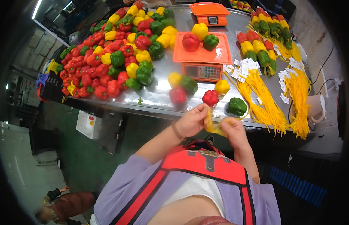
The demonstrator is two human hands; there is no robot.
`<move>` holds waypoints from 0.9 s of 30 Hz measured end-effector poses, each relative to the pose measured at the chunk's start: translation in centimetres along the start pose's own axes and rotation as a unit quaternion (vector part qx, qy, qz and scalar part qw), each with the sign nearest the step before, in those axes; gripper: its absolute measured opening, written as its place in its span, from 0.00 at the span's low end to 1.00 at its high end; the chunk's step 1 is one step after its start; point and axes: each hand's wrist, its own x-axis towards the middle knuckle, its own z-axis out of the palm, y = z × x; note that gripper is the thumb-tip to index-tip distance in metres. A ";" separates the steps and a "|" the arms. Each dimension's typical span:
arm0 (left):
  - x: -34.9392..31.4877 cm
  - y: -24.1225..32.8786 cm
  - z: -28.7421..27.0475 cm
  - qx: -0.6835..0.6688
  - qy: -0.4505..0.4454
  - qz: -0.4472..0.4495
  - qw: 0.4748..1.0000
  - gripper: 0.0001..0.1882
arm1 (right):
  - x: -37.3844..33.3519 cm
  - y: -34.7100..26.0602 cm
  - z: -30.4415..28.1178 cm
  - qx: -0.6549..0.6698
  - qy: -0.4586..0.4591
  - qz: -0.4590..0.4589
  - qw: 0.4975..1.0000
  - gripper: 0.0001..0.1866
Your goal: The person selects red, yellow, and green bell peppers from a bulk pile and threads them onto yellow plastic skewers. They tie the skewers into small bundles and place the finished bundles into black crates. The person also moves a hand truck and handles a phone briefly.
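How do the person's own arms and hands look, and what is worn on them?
The left hand and the right hand are both without gloves. A thin brownish band circles the left wrist; none shows on the right. The plain lavender left sleeve and right sleeve leave the forearms bare. Finer details on the right hand are blurred.

Bare hands (192, 120): 2. Thin yellow mesh strip (210, 125) between them: 1. Orange flat-pan digital scales (203, 56): 2. Glossy bell peppers (191, 42) on nearer pan: 3 (1 red, 1 yellow, 1 green). Loose peppers (237, 107) in front: 6 (2 per colour). Mixed-colour pepper heap (107, 67), left: overlapping, uncountable.
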 end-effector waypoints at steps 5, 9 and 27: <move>-0.5 -0.9 1.6 0.385 -0.106 -0.124 0.909 0.05 | 0.9 -0.9 -0.6 0.366 0.018 -0.024 0.930 0.11; -0.2 0.1 1.2 0.169 0.067 -0.056 0.982 0.07 | -0.2 1.4 1.1 0.180 0.070 0.071 0.979 0.10; -1.9 -5.4 -2.3 0.079 0.138 -0.101 0.982 0.10 | -0.2 1.8 -1.0 0.089 -0.041 0.098 0.990 0.07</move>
